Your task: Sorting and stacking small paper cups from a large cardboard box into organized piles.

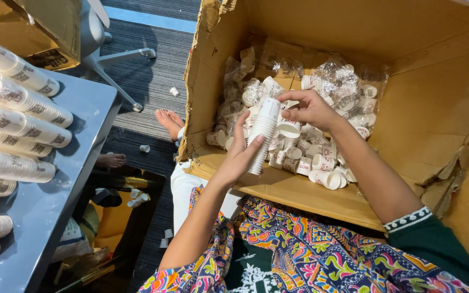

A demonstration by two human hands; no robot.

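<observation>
The stack of paper cups (263, 135) stands tilted over the open cardboard box (435, 108), your left hand (238, 157) wrapped around it. Your right hand (308, 108) pinches its top, perhaps gripping another cup. Wrapped stacks (23, 97) lie on the left counter (82, 108).

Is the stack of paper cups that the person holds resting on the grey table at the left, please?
No, the left hand holds the stack of paper cups over the cardboard box, apart from the grey table.
</observation>
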